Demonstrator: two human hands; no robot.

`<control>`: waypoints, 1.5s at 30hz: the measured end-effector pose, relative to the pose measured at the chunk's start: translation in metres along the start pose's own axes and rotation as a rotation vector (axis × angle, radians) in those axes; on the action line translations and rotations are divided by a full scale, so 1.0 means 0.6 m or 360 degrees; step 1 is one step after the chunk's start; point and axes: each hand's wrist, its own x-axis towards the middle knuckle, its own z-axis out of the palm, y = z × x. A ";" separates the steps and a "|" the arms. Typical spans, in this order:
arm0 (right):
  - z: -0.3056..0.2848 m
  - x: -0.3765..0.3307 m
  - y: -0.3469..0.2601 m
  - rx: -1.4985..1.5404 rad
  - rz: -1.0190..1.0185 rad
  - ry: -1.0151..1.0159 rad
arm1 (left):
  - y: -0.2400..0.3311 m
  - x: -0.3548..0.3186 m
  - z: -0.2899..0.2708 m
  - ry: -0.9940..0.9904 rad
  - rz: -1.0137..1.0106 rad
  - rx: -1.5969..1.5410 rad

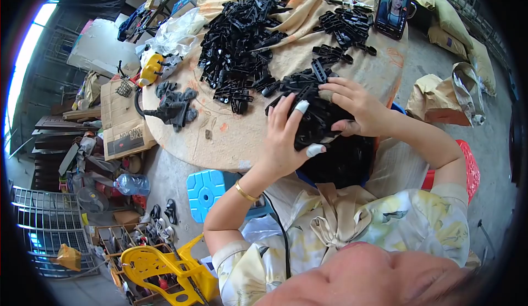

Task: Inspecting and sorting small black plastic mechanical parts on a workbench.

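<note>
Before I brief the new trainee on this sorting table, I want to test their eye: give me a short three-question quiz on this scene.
1. True or false: both hands rest on one stack of black plastic parts.
2. Which fingers wear white tape? A) left hand B) right hand C) neither
3. Fill in: the propped phone stands at the table's far ___ side.

Key:
1. True; the left hand grips the stack from its left, the right hand lies over it.
2. A; tape shows on two fingers.
3. Right, beside a smaller heap of black parts on the cloth-covered table.
</note>
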 end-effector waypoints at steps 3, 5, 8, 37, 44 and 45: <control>-0.004 -0.019 -0.005 0.0067 -0.0106 -0.0014 | 0.008 -0.021 0.024 0.0106 0.0135 0.0064; -0.005 -0.042 -0.002 0.0112 -0.0214 -0.0053 | 0.019 -0.034 0.047 0.0202 0.0234 0.0011; -0.020 -0.060 -0.013 0.0208 -0.0248 -0.0089 | 0.024 -0.052 0.065 0.0222 0.0459 0.0096; 0.034 0.062 0.024 -0.0079 -0.0215 -0.0233 | -0.011 -0.035 0.034 0.0087 -0.0427 0.0108; -0.005 0.001 -0.010 0.0143 -0.0373 -0.0290 | 0.027 -0.018 0.052 -0.0070 -0.0167 0.0026; -0.018 -0.010 -0.020 0.0113 -0.0365 -0.0308 | 0.032 -0.017 0.056 -0.0093 -0.0121 -0.0028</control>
